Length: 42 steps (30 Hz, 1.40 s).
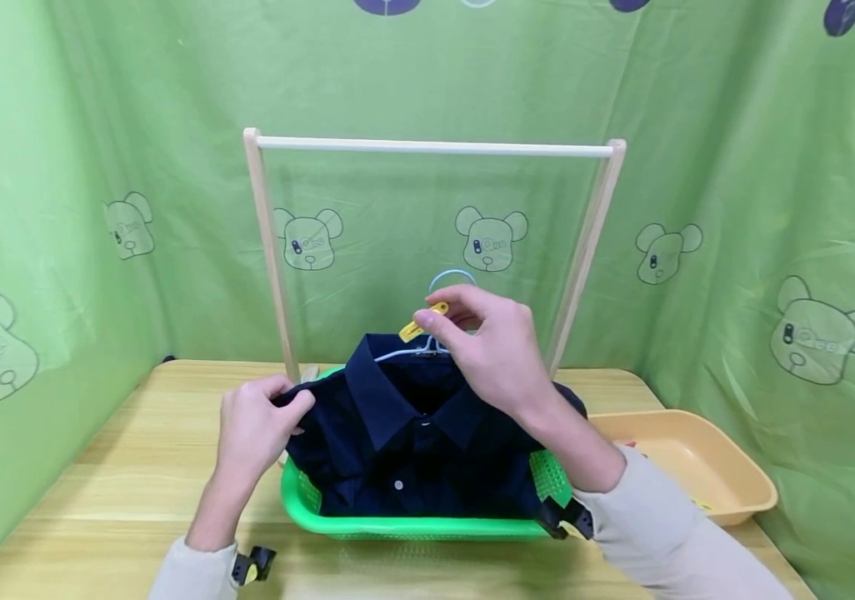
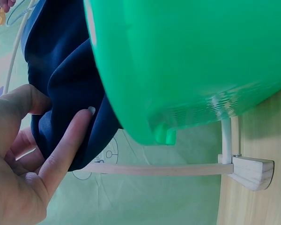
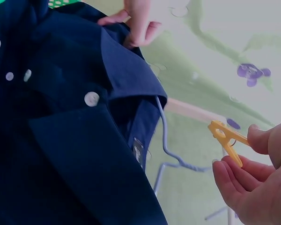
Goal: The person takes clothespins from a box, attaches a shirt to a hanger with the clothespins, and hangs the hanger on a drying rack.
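Observation:
A dark navy collared shirt (image 1: 367,467) with white buttons lies in and over a green basket (image 1: 427,527). A light blue wire hanger (image 3: 166,136) passes through the collar, its hook rising above it. My left hand (image 1: 257,421) pinches the shirt's shoulder at the left; the left wrist view shows thumb and fingers on the folded cloth (image 2: 70,79). Between the thumb and fingertips of my right hand (image 1: 498,346) is a yellow clothespin (image 3: 225,140), held above the collar and near the hanger's neck. In the head view this hand covers part of the hook and the right shoulder.
Behind the basket stands a wooden rack with a white crossbar (image 1: 427,147). An orange tray (image 1: 697,467) with a few small items sits at the right, partly behind my right sleeve. Green patterned cloth (image 1: 697,108) encloses the wooden table (image 1: 120,483) at the back and sides.

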Available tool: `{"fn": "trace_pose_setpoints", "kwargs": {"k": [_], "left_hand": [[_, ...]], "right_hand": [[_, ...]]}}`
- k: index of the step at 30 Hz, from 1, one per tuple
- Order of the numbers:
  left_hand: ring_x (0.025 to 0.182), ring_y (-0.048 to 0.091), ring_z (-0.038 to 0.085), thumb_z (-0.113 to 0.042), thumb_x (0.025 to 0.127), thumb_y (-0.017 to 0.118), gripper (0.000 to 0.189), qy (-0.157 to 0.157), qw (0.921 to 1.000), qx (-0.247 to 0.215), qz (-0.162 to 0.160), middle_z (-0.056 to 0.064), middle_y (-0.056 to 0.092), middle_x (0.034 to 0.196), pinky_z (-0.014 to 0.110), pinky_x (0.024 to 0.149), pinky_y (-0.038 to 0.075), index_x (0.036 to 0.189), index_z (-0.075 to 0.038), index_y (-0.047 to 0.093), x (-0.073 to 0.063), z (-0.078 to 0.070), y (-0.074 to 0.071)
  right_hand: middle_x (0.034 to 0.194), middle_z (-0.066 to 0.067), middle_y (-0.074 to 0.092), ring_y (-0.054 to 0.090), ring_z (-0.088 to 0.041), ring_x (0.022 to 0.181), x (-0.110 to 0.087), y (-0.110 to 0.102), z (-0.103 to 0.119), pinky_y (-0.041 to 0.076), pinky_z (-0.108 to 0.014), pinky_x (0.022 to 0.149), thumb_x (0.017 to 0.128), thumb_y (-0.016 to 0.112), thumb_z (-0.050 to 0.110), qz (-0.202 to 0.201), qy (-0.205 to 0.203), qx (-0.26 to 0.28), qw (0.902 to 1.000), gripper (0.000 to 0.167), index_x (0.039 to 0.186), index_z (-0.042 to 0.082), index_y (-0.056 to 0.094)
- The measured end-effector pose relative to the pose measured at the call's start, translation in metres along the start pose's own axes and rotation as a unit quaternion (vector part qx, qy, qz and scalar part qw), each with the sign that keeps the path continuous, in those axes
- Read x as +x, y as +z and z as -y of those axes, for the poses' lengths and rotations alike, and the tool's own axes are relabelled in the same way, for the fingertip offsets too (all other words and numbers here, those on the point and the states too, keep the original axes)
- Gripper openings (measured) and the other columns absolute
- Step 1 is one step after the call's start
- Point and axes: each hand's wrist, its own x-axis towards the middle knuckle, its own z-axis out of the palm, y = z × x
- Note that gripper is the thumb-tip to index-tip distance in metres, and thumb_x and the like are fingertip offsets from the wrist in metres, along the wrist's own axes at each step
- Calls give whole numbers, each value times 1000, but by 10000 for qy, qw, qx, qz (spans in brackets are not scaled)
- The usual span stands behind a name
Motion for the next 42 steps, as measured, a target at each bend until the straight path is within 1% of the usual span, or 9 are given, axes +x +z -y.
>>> {"fn": "trace_pose_setpoints", "kwargs": {"k": [3, 7, 11, 15, 20, 26, 32, 38, 42], "left_hand": [[48, 68, 8, -16, 82, 66, 18, -5, 10000, -1, 2, 1, 71, 64, 24, 52, 55, 65, -16, 69, 0, 0, 0], [49, 69, 11, -17, 82, 66, 17, 7, 10000, 47, 9, 0, 71, 63, 24, 52, 55, 65, -16, 68, 0, 1, 1], [48, 68, 9, -17, 81, 67, 17, -5, 10000, 87, -20, -1, 70, 61, 25, 52, 55, 64, -18, 68, 1, 1, 1], [47, 66, 5, -17, 80, 67, 17, 12, 9999, 125, -58, -2, 70, 61, 24, 52, 54, 63, -18, 68, 0, 1, 1], [47, 65, 3, -18, 81, 67, 18, 34, 9999, 148, -38, -3, 70, 60, 24, 52, 53, 64, -18, 69, 0, -1, 1], [47, 65, 4, -17, 81, 67, 18, 26, 9999, 115, -3, -3, 69, 59, 24, 52, 53, 64, -17, 69, 0, -2, 0], [48, 65, 5, -19, 82, 68, 17, -64, 9998, 187, 41, -1, 71, 62, 25, 51, 53, 65, -16, 69, 0, -1, -1], [49, 67, 6, -19, 83, 68, 17, -128, 9997, 177, 97, 1, 72, 64, 25, 51, 54, 66, -15, 69, 0, -2, -2], [48, 66, 5, -19, 82, 68, 18, -109, 9997, 192, 99, 0, 71, 63, 25, 51, 53, 65, -16, 68, 1, -2, -2]], "right_hand": [[88, 0, 76, 71, -9, 77, 0, 9, 1, 58, -26, 70, 91, 75, 26, 71, -159, -37, 9998, 21, 107, 12, 78], [87, 1, 75, 70, -7, 74, 0, 20, 3, 57, -27, 67, 92, 75, 26, 199, -223, -73, 9995, 23, 110, 12, 78], [89, 2, 76, 69, -7, 76, 0, 30, 5, 57, -28, 69, 90, 76, 28, 351, -42, -59, 9994, 27, 111, 11, 74], [90, 2, 77, 71, -8, 78, 1, 38, 7, 58, -28, 72, 88, 78, 30, 457, 199, 12, 9988, 28, 108, 11, 72], [89, 3, 78, 71, -7, 78, 5, 46, 9, 58, -27, 70, 88, 79, 30, 530, 302, 58, 9981, 25, 104, 12, 72], [90, 3, 78, 72, -8, 81, 11, 55, 13, 58, -27, 70, 88, 78, 33, 682, 460, -74, 9966, 28, 106, 12, 74], [89, 2, 77, 73, -9, 83, 19, 63, 18, 58, -27, 72, 88, 78, 35, 845, 521, -282, 9947, 35, 111, 10, 74], [84, 3, 75, 72, -9, 81, 26, 69, 21, 57, -26, 72, 86, 80, 34, 955, 502, -317, 9937, 30, 104, 12, 75], [84, 3, 74, 72, -9, 81, 28, 73, 22, 56, -26, 72, 86, 80, 33, 1029, 507, -366, 9927, 29, 104, 12, 75]]}}
